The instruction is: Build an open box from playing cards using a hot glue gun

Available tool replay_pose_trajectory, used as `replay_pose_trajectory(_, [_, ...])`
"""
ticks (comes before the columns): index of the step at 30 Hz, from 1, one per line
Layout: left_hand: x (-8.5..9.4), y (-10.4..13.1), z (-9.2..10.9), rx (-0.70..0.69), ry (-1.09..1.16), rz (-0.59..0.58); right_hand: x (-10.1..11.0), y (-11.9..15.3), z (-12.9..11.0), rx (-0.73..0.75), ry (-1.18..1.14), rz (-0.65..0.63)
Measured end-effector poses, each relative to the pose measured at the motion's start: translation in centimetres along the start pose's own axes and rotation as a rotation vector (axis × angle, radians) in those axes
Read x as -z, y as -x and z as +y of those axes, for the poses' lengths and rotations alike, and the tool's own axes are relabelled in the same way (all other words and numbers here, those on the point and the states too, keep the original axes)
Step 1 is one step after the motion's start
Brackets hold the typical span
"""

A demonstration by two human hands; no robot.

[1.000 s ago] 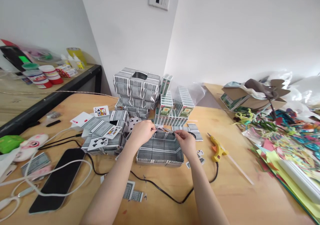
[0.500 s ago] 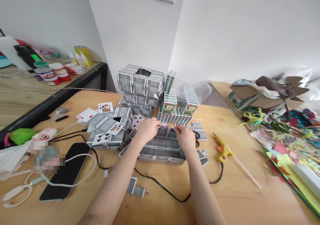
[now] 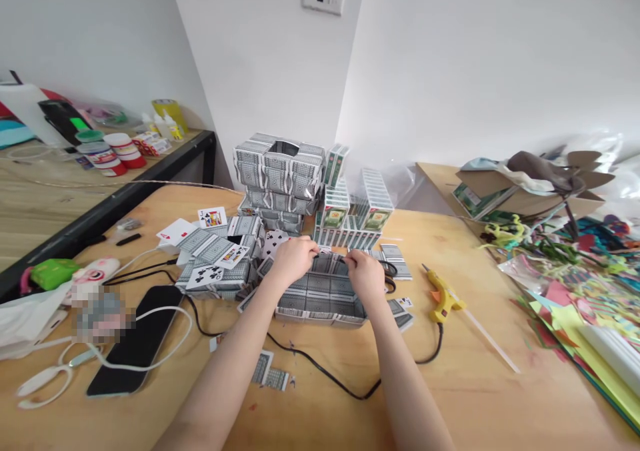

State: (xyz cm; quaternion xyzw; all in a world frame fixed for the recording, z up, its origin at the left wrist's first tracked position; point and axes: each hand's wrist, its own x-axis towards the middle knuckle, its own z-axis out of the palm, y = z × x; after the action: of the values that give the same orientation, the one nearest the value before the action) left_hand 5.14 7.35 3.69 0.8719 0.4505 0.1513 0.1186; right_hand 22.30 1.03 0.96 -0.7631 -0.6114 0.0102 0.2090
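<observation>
An open box made of grey patterned playing cards sits on the table in front of me. My left hand pinches its far rim near the left end, fingers closed. My right hand is closed on the same rim farther right, thumb and fingertips together. The palms and wrists cover parts of the box's sides. Loose cards lie just behind my left hand. Black-handled scissors lie beside my right hand, partly hidden by it.
Finished card boxes are stacked behind, beside piled green card packs. A yellow glue gun lies right, its black cord crossing the table's front. At left are a phone, cables and a card-topped box. Paper scraps cover the right edge.
The view has shifted slightly. Both hands stay on the far rim of the card box, and the right hand has come a little closer to the left.
</observation>
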Motion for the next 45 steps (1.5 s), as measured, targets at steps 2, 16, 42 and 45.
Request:
replay_pose_trajectory(2, [0.0, 0.3, 0.1, 0.008, -0.002, 0.012, 0.0, 0.0, 0.0, -0.008, -0.011, -0.001])
replay_pose_trajectory(16, [4.0, 6.2, -2.3, -0.039, -0.06, 0.354, 0.2, -1.2, 0.8, 0.073, -0.186, -0.035])
replay_pose_trajectory(42, [4.5, 9.9, 1.7, -0.164, 0.185, 0.751, 6.4, 4.3, 1.9, -0.242, -1.37, -0.456])
replay_pose_trajectory(45, [3.0, 9.9, 5.5, -0.395, 0.424, 0.614, 6.6, 5.4, -0.2, -0.184, -1.485, -0.676])
